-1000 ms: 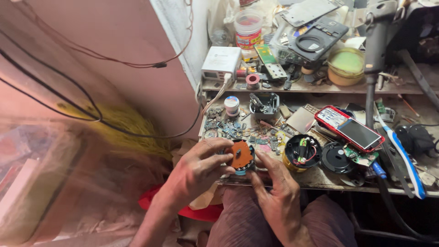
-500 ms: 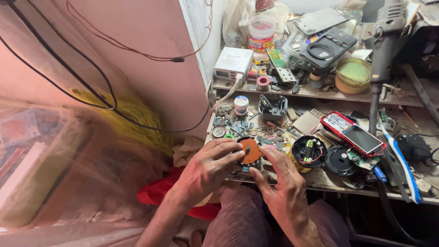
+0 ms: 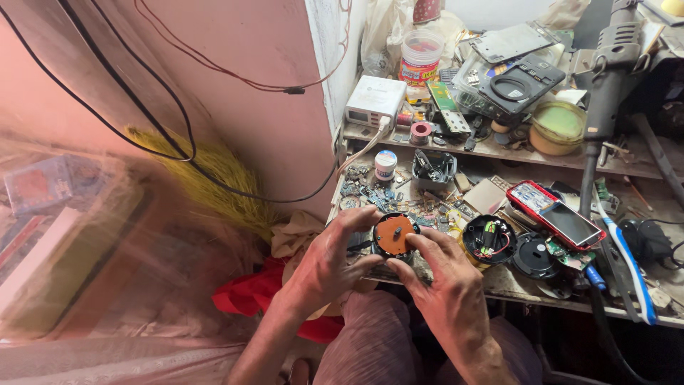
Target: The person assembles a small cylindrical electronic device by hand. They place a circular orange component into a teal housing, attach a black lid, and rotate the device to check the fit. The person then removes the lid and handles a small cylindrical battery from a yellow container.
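Pinching round orange-faced part (image 3: 394, 235), both hands' grips closed.

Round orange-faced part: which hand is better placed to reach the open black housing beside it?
Right, probably. The right hand touches the round orange-faced part from the side nearer the open black housing. The left hand cups the part from the far side and seems to bear most of the grip.

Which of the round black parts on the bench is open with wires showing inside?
The round black shell right of the hands, with red wires inside. The black disc beside it shows none.
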The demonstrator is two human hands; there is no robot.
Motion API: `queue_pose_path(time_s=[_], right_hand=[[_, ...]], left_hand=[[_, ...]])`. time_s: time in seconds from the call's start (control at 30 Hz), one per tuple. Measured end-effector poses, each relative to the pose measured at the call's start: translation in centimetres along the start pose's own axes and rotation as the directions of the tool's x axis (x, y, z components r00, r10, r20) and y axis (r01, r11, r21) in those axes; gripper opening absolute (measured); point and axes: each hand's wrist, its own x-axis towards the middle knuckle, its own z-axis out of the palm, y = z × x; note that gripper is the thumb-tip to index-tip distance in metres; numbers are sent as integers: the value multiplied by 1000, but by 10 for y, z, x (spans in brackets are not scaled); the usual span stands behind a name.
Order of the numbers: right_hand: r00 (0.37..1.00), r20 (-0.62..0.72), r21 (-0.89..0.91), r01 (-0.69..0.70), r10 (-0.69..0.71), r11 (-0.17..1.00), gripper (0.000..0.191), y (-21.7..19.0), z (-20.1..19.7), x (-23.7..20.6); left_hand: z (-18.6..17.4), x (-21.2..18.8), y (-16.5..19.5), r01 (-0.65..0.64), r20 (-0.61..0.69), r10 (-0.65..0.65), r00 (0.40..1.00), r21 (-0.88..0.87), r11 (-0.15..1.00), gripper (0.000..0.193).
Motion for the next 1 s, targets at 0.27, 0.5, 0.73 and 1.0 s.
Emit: queue_pose_path(time_s=[0.27, 0.5, 0.73, 1.0], right_hand=[[989, 16, 102, -148, 147, 984, 60, 4, 9, -3], [994, -32, 129, -96, 101, 987, 55, 9, 10, -3], [988, -15, 179, -149, 155, 972, 50, 8, 8, 0], [988, 12, 215, -155, 156, 964, 52, 6, 4, 0]], left_hand=[[-4, 0, -5, 2, 16, -3, 1000, 46, 999, 62], [1, 2, -9, 31, 35, -33, 999, 73, 997, 48], [0, 2, -10, 21, 44, -24, 999, 68, 997, 52], [3, 0, -12, 10, 47, -14, 999, 76, 997, 55]])
